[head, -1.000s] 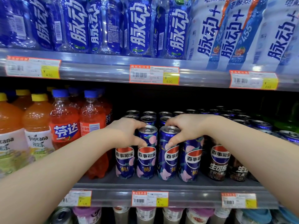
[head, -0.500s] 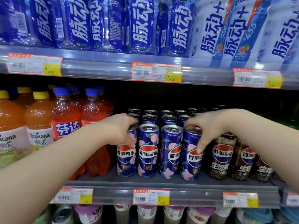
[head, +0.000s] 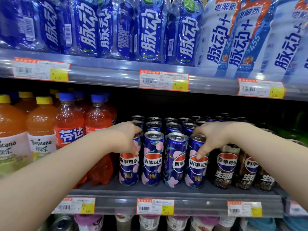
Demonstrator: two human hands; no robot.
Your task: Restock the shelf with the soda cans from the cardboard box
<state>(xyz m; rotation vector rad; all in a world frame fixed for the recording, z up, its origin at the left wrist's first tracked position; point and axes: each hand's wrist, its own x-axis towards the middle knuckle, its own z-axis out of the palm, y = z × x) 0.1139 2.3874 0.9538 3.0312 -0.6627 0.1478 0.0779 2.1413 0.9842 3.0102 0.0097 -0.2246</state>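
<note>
Several tall blue soda cans with pink peach print stand in rows on the middle shelf [head: 166, 192]. My left hand [head: 124, 139] grips the top of the leftmost front can [head: 128, 170]. My right hand [head: 213, 139] grips the top of the rightmost front blue can [head: 196, 170], thumb on its label. Between them stand two front cans [head: 152, 160] untouched, one of them [head: 175, 162] turned so its logo faces sideways. More blue cans fill the rows behind. The cardboard box is out of view.
Dark brown soda cans [head: 225, 165] stand right of the blue ones. Orange soda bottles [head: 70, 130] and juice bottles [head: 40, 130] crowd the left. The upper shelf rail [head: 116, 72] with blue drink bottles hangs close overhead. Price tags [head: 155, 206] line the shelf edge.
My hands moved apart from the two middle front cans to the outer front cans. The front row now stands straighter and closer to the shelf edge.
</note>
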